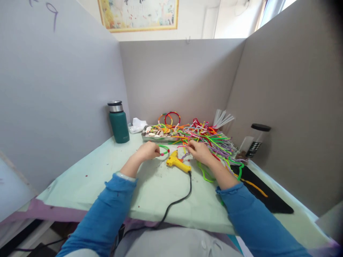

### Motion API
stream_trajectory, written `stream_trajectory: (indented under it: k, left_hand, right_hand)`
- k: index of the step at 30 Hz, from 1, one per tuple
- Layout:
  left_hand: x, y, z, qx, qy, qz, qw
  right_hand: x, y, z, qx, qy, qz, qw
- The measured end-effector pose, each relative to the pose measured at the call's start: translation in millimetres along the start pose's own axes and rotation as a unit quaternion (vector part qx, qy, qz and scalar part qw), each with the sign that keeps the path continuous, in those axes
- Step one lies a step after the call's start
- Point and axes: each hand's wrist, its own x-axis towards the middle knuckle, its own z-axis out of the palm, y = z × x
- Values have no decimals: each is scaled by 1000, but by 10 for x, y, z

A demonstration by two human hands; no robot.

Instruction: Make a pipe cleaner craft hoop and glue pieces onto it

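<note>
My left hand [149,150] is closed on a green pipe-cleaner ring [164,147] with pink and red bits on it, held just above the table. Over the front of the pipe-cleaner pile, my right hand [198,151] pinches a pink pipe cleaner [182,146]. A yellow glue gun [178,162] lies on the table between and below both hands, its black cord running toward my lap. Behind the hands stands a metal tray [160,138] holding shells and colourful pieces.
A big heap of coloured pipe cleaners [214,139] spreads at the back right, with white glue sticks [222,119] behind. A green bottle [118,123] stands left, near white tissue [138,125]. On the right are a clear jar [253,141] and a black mat [268,196]. Grey partitions [179,75] enclose the table.
</note>
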Motion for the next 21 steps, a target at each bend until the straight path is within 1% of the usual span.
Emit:
stream_trajectory:
  k: [4, 10, 17, 21]
  left_hand:
    - [12, -19, 17, -62, 15, 17, 998]
    - [35, -27, 52, -129, 35, 50, 990]
    - [31, -13, 65, -144, 37, 50, 988]
    - [34, -26, 51, -115, 41, 49, 991]
  right_hand:
    - [-27, -153, 48, 30, -19, -25, 999]
    - [-29, -365, 167, 21, -10, -28, 999]
    - [-14, -459, 207, -14, -9, -5, 1000]
    - [-15, -466, 219, -36, -23, 23, 999]
